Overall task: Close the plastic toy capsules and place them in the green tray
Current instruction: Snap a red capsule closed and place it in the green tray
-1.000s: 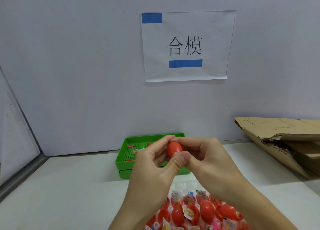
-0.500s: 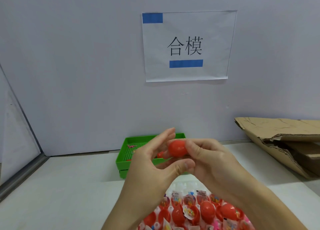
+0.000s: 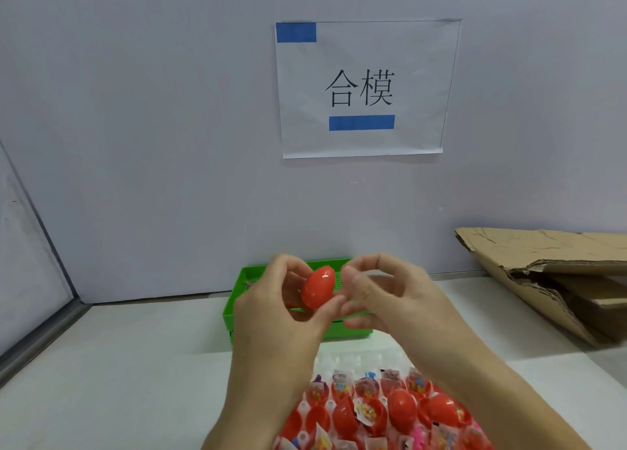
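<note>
Red egg capsule [image 3: 317,286], closed up and held over the tray

It's glossy, tilted, pinched in the left hand [image 3: 271,310] above the green tray [image 3: 234,310] at the back of the table; loads more open red capsules [image 3: 380,412] with toys sit up front.

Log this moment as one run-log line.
red capsule: closed, above green tray | left hand: grips capsule | right hand: curled, beside capsule

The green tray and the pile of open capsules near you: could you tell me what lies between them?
In the head view, only bare white table lies between the green tray and the pile of capsules.
</note>
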`<state>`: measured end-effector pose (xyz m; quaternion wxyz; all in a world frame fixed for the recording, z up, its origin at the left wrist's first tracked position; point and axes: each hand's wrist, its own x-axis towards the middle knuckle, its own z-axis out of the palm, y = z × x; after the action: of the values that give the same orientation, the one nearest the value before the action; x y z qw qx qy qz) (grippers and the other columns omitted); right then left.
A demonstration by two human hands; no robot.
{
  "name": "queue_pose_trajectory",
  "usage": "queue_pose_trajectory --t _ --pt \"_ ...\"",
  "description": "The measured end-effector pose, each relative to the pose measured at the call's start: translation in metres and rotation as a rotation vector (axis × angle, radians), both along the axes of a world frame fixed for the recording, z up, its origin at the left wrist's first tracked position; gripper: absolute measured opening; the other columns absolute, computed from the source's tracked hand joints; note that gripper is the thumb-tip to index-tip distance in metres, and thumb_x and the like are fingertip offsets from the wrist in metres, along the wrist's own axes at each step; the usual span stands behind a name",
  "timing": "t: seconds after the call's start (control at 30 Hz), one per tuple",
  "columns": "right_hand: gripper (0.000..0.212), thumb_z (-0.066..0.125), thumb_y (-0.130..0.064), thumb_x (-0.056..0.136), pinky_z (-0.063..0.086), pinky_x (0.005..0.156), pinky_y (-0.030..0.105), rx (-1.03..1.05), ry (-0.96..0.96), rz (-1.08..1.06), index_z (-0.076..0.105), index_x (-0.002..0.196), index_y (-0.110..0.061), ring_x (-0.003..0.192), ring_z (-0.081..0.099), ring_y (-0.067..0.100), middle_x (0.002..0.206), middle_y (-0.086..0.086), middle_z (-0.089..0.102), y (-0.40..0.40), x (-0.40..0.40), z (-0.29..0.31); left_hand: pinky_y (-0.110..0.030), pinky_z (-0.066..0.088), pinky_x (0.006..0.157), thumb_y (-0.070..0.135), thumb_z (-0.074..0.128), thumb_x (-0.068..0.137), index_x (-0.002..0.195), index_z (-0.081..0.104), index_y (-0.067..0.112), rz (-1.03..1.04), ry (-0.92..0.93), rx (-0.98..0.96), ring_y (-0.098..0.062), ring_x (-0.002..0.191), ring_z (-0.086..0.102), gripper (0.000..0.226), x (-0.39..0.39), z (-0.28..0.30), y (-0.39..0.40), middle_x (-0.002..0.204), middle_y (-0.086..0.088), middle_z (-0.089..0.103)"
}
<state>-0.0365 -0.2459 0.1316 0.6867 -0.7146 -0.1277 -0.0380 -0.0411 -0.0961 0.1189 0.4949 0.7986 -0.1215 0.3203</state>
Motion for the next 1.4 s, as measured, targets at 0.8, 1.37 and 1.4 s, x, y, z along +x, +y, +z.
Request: queue_pose_trajectory --t 0.8,1.37,1.4 --pt "0.042 0.048 -0.016 0.086 0.047 0.093 0.044 -1.176 0.333 -0.774 0.048 0.128 -0.012 0.117 0.051 0.037 0.126 0.015 0.054 -0.183 0.106 0.009 -0.024 0.049 0.061 0.075 0.058 0.057 0.096 0.047 0.051 -0.040 0.027 0.314 0.004 0.089 0.055 0.048 0.003 -0.005 -0.001 0.099 0.028 0.055" --pt "0.026 0.052 -0.023 0.098 0.057 0.083 0.028 -0.922 -0.112 -0.116 0.074 0.101 -0.036 0.087 0.066 -0.003 0.091 -0.020 0.071 -0.064 0.010 0.000 -0.018 0.052 0.079 0.033 0.055 0.096 0.086 0.062 0.039 -0.348 0.377 0.600 0.008 0.089 0.058 0.013 0.004 -0.014 0.013 0.088 0.022 0.064" --pt "0.026 0.052 -0.022 0.097 0.058 0.082 0.029 -0.931 -0.092 -0.104 0.074 0.098 -0.036 0.084 0.067 -0.003 0.088 -0.019 0.071 -0.064 0.009 0.000 -0.015 0.050 0.080 0.029 0.052 0.097 0.089 0.062 0.039 -0.327 0.378 0.620 0.010 0.092 0.055 0.016 0.005 -0.015 0.014 0.092 0.023 0.063"
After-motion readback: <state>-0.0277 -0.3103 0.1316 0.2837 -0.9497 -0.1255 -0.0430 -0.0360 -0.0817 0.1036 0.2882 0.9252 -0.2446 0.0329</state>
